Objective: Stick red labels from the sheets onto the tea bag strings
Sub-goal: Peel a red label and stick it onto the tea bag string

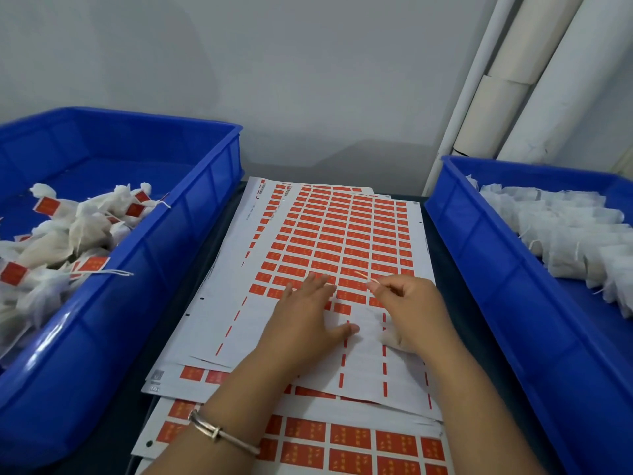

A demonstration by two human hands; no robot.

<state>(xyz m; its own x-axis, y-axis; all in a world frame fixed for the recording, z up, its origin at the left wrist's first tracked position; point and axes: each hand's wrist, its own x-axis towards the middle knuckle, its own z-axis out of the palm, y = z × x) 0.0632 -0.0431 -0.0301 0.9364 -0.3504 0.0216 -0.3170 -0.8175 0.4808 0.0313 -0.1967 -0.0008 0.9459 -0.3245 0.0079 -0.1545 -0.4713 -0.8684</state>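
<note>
A stack of white sheets with rows of red labels (346, 241) lies between two blue bins. My left hand (305, 317) rests flat on the top sheet, fingers spread over the lowest row of labels. My right hand (407, 310) pinches a thin tea bag string (363, 275) between thumb and forefinger, holding it over the red labels. A white tea bag (390, 337) shows under the palm of that hand. The lower part of the top sheet is bare where labels were peeled off.
A blue bin (191, 214) on the left holds several tea bags with red labels (89, 265) on their strings. A blue bin (486, 255) on the right holds several unlabelled white tea bags (561, 234). White rolls (507, 97) lean on the wall at back right.
</note>
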